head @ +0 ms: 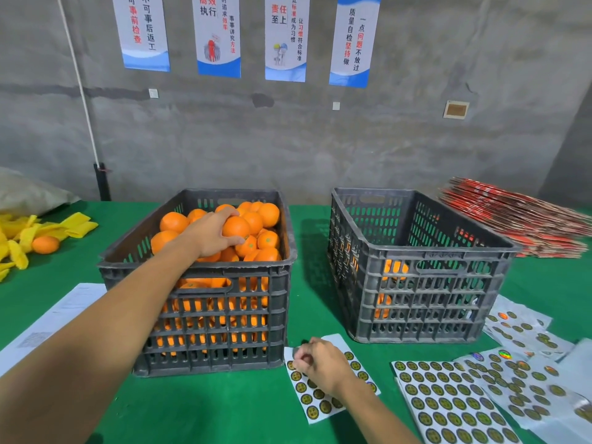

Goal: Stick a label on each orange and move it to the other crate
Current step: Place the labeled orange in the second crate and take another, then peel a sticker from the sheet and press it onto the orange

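Note:
A dark plastic crate [195,270] on the left is heaped with oranges. My left hand [213,233] reaches into it and grips one orange [237,227] on top of the pile. A second dark crate [423,274] on the right holds a few oranges [395,270] at its bottom, seen through the slots. My right hand [320,362] rests on a sheet of round gold labels [323,403] in front of the crates, its fingers curled and pinching at a label on the sheet.
More label sheets [455,402] lie spread at the right front of the green table [314,251]. Red flat cartons [519,219] are stacked at the back right. Yellow foam nets [48,232] and a loose orange [45,244] lie far left, papers [61,315] near left.

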Demonstrator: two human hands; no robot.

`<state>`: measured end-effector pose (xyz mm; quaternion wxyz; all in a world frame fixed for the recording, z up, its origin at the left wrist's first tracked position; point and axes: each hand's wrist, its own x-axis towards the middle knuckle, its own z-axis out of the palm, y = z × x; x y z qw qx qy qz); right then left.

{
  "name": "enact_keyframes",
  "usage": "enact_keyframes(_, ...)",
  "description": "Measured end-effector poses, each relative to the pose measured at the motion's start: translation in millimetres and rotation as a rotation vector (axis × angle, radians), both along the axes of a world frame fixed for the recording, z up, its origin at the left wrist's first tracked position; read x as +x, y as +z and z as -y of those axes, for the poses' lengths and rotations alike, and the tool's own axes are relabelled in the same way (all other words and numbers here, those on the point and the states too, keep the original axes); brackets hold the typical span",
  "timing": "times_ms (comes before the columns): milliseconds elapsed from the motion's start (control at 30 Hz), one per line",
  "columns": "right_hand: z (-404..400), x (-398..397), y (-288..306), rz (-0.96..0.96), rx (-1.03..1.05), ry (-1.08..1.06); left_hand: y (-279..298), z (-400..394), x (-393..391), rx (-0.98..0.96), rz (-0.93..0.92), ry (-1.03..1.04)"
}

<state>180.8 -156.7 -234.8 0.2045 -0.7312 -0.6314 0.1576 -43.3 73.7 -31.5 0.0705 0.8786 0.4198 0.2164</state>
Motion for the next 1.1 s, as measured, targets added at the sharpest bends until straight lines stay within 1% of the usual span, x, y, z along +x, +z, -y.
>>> enact_keyframes(100,1.2,5.0,-2.1,0.033,-0.023,0.029,-0.2,-1.2,1.1,-0.004,0.008,0.002)
enact_keyframes(200,-0.1,4.0,0.0,0.135,-0.042,0.098,0.2,-1.9,2.0,-0.006,0.007,0.002)
enact_keyframes(367,1.5,1.9,0.3,0.316,-0.002,0.18,0.0,-3.1,1.9,-0.008,0.023,0.007)
enact_keyframes(433,2.0,-0.7,-0.5,0.42,0.012,0.199,-0.4,-3.6,1.8,-0.006,0.018,0.013)
enact_keyframes(500,2.8,-2.8,-3.8,0.452,0.046,0.181,-0.3,-3.3,1.1,-0.007,0.015,0.015)
enact_keyframes(567,3.4,-4.3,-8.6,0.406,0.065,0.137,-0.3,-2.4,0.8,-0.008,0.02,0.018)
enact_keyframes(600,3.3,-4.9,-8.3,0.335,0.059,0.109,-0.2,-2.1,0.7,-0.008,0.024,0.018)
enact_keyframes(700,1.5,3.4,0.9,0.037,-0.033,0.064,-0.7,-1.0,1.4,-0.008,0.028,0.015)
enact_keyframes(733,0.7,9.0,4.6,0.012,-0.069,0.064,-0.5,-1.0,1.6,-0.008,0.028,0.017)
enact_keyframes(833,3.8,22.4,11.6,0.046,-0.169,0.035,-0.1,-1.8,3.5,-0.008,0.035,0.021)
enact_keyframes(900,7.3,27.5,9.4,0.04,-0.201,0.062,-0.4,-2.1,4.5,-0.009,0.045,0.017)
enact_keyframes(1000,9.4,29.3,6.5,0.004,-0.138,0.079,-0.6,-1.0,5.4,-0.006,0.056,0.005)
enact_keyframes(1033,9.1,28.7,6.0,0.012,-0.115,0.069,-0.3,-0.4,5.2,-0.001,0.053,0.003)
enact_keyframes(1100,8.8,24.9,7.5,0.085,-0.074,0.062,-0.1,0.1,4.0,0.002,0.047,0.004)
